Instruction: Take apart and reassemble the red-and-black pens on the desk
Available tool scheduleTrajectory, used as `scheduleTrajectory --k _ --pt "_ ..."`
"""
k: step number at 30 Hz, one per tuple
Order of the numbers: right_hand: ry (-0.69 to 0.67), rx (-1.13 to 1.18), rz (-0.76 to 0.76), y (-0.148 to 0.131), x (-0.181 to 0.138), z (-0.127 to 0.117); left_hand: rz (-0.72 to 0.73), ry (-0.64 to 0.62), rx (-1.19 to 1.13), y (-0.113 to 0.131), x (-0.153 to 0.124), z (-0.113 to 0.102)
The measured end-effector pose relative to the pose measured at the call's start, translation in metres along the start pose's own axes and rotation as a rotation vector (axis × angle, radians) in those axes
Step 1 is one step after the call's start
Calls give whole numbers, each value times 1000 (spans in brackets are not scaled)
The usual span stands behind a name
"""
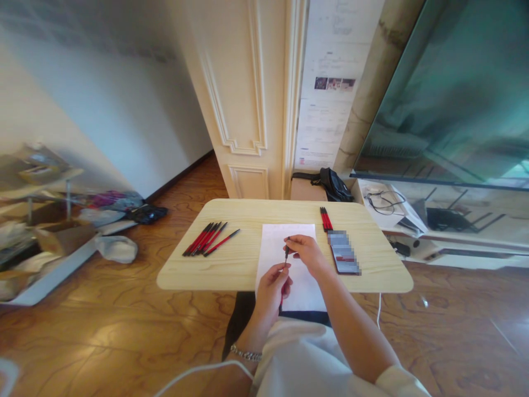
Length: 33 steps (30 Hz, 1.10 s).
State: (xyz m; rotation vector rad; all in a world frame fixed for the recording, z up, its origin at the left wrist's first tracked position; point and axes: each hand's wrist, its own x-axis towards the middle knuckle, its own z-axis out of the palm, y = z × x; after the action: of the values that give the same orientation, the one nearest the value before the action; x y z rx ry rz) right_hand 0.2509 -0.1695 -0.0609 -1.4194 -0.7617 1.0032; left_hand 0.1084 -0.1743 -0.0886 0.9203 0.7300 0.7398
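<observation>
Over a white sheet of paper (pixel 270 237) on the table, my left hand (pixel 271 288) is closed round a red and black pen (pixel 281 302), its lower end showing below my fingers. Above it, my right hand (pixel 306 252) pinches a black piece (pixel 287 251) at the pen's upper end. A thin dark length runs between the two hands. Whether the black piece is joined to the red barrel, I cannot tell. To the left lie several red and black pens (pixel 206 239) in a slanted row. More such pens (pixel 326 219) are bunched at the right, touching or close to a phone (pixel 344 255).
The pale wooden table (pixel 243 212) has rounded corners. Behind it stand a cream panelled door (pixel 237 82) and a black bag (pixel 334 184). A white cabinet (pixel 382 218) with cables is at the right. Boxes and plastic bags (pixel 118 249) litter the floor at left.
</observation>
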Motion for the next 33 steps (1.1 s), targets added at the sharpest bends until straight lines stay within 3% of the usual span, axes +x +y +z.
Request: scheduleTrajectory --k 7,15,20,24,28,33 --pt "121 75 -25 0 35 -7 -2 35 -18 0 -5 -9" --pt "208 -832 -125 37 51 22 32 94 -59 6 -2 -20" --pt "165 -1045 -104 43 52 33 27 84 -73 7 -1 -21" --pt "163 -964 -135 37 49 28 28 73 -84 7 0 -22" --pt "177 -696 -230 27 35 16 22 65 -67 5 1 -21" --pt "-20 -324 -193 30 0 8 22 35 -39 -1 3 -15"
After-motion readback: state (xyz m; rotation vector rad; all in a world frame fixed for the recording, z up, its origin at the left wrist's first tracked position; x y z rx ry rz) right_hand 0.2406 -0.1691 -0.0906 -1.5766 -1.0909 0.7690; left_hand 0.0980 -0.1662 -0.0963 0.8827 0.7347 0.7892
